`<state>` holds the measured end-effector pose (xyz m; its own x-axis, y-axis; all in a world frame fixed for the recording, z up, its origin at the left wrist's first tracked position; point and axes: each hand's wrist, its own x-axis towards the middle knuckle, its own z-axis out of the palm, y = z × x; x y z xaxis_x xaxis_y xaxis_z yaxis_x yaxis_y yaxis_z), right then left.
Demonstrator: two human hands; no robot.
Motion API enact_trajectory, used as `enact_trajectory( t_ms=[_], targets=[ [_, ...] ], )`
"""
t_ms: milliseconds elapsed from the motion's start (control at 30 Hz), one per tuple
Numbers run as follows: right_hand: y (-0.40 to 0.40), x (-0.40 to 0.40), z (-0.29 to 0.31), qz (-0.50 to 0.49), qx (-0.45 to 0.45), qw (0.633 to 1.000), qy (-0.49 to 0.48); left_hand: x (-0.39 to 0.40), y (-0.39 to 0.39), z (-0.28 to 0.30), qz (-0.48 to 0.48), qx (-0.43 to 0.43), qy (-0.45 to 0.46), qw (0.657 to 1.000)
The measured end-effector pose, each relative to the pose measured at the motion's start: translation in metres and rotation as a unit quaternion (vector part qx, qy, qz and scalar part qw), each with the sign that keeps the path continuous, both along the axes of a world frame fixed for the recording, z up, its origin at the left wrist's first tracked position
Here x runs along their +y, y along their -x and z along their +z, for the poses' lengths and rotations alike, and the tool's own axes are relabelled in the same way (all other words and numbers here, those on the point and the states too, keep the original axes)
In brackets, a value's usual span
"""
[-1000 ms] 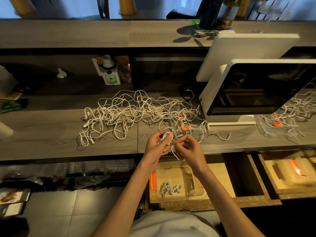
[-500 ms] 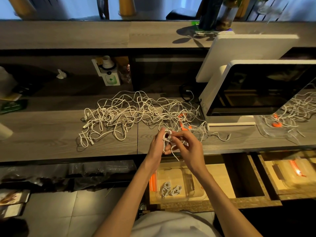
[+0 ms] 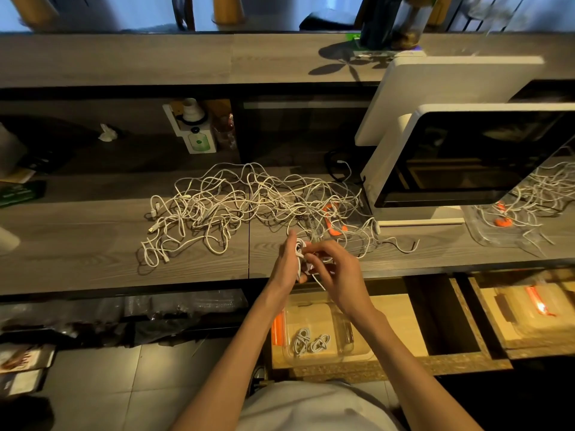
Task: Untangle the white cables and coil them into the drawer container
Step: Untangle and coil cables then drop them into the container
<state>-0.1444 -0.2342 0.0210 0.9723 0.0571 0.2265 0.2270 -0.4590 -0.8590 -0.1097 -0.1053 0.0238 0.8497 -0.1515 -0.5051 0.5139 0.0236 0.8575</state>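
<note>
Probably the biggest risk now is that the small coil (image 3: 299,255) springs open. It is thin white round cable, smooth and a little stiff, and such cable likes to unwind when the grip relaxes. The left hand (image 3: 287,264) holds the coil with its fingers nearly straight beside the loops, and the right hand (image 3: 337,273) has its fingers (image 3: 314,251) curled and pinching the cable at the loops, with one loose end (image 3: 317,279) hanging just below them. If this end is not tucked, the coil can fall apart on the way down.

Just beyond the fingers, the big tangle of white cables (image 3: 242,206) lies on the grey wood-grain surface (image 3: 77,244). A strand from there could catch and drag more cable.

Below the fingers, in the open wooden drawer (image 3: 395,321), the clear plastic container (image 3: 342,331) already holds two coiled cables (image 3: 309,340). Its walls are glossy and hard to see, so a drop could miss it.
</note>
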Motion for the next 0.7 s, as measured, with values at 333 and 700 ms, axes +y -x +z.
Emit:
enact_trajectory(
  t_ms=[333,700],
  targets=[
    [0.003,0.008,-0.019,-0.024,-0.015,0.998,0.057,-0.003,0.003,-0.002,0.025,0.071,0.038,0.996],
    [0.015,0.011,-0.034,-0.026,0.038,0.999,0.002,0.0,0.003,-0.02,0.085,0.101,0.054,0.99]
  ],
)
